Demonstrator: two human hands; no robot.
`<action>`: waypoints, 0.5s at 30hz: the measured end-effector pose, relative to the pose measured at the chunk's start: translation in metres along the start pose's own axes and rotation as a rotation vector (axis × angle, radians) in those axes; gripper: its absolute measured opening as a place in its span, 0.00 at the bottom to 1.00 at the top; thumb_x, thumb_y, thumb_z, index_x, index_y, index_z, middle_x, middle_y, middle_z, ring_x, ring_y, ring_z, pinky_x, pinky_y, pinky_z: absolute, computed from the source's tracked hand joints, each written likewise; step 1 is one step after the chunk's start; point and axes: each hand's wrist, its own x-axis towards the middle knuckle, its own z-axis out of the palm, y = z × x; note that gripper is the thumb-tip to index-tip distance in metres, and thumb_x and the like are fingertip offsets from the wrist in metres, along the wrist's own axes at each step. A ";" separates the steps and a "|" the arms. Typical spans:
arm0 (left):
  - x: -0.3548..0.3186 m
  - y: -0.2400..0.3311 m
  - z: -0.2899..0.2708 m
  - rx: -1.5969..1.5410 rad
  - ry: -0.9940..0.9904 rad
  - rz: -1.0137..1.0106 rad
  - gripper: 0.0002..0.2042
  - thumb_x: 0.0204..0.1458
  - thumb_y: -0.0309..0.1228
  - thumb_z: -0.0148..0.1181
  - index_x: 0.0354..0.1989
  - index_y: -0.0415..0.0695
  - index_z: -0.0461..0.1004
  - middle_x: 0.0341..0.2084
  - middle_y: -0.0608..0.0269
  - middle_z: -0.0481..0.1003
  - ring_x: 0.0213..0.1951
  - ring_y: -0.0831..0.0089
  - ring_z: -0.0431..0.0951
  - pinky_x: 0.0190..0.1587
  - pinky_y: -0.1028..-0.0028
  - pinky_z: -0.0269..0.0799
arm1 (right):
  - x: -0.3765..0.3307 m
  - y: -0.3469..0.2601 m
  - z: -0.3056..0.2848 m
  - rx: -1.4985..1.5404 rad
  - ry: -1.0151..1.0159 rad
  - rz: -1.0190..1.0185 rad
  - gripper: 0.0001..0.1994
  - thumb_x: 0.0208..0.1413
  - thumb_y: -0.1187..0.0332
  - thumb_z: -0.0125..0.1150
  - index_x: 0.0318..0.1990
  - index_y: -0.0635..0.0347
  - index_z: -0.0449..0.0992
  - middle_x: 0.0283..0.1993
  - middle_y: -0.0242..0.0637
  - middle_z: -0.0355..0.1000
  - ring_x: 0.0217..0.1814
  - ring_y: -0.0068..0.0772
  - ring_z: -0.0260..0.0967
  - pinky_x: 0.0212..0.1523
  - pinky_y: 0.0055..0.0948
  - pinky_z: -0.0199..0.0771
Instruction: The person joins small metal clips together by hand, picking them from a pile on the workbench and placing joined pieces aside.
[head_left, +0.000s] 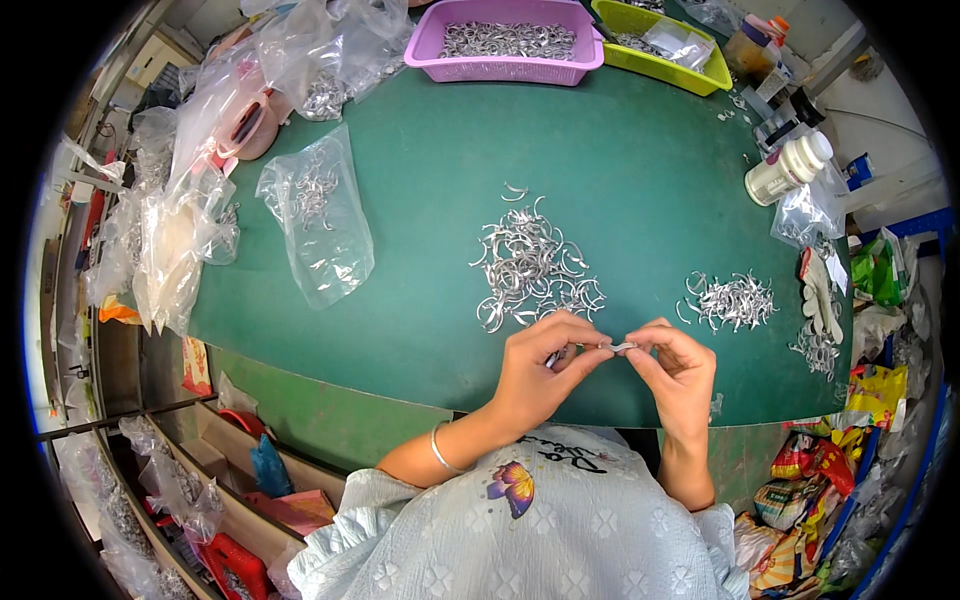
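Observation:
My left hand (548, 365) and my right hand (674, 370) meet close to the table's near edge. Between their fingertips is a small curved silver metal piece (621, 347), pinched from both sides. Something dark and shiny (555, 358) also shows within the curled fingers of my left hand; its kind is too small to tell. Just beyond my left hand lies a loose heap of similar curved metal pieces (530, 262). To the right of my right hand, a smaller pile of such pieces (735, 301) rests on the green table (420, 180).
A purple basket (430, 62) and a yellow-green basket (690, 78) hold metal parts at the back. A clear plastic bag (330, 240) with pieces lies left. A white bottle (785, 170) and a glove (820, 290) are right. Bags crowd the far left.

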 end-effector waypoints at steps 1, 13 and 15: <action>-0.001 0.002 0.000 0.007 -0.001 0.014 0.07 0.38 0.19 0.63 0.28 0.39 0.76 0.25 0.64 0.73 0.18 0.85 0.61 0.19 0.83 0.53 | -0.001 0.000 0.000 0.007 0.005 -0.003 0.09 0.43 0.86 0.56 0.34 0.70 0.74 0.30 0.34 0.68 0.33 0.20 0.61 0.34 0.18 0.61; 0.000 0.012 0.006 0.018 -0.041 -0.041 0.11 0.37 0.17 0.63 0.33 0.38 0.75 0.21 0.68 0.69 0.20 0.86 0.61 0.20 0.85 0.52 | -0.006 0.005 -0.009 0.146 0.089 0.067 0.06 0.48 0.83 0.54 0.35 0.69 0.72 0.33 0.38 0.71 0.34 0.22 0.68 0.36 0.19 0.67; -0.003 0.006 0.004 0.014 -0.033 -0.136 0.12 0.39 0.16 0.61 0.35 0.38 0.74 0.21 0.71 0.67 0.21 0.87 0.61 0.21 0.85 0.52 | -0.003 0.015 -0.034 -0.042 0.277 0.052 0.05 0.50 0.78 0.55 0.35 0.67 0.73 0.30 0.33 0.72 0.30 0.17 0.65 0.34 0.17 0.64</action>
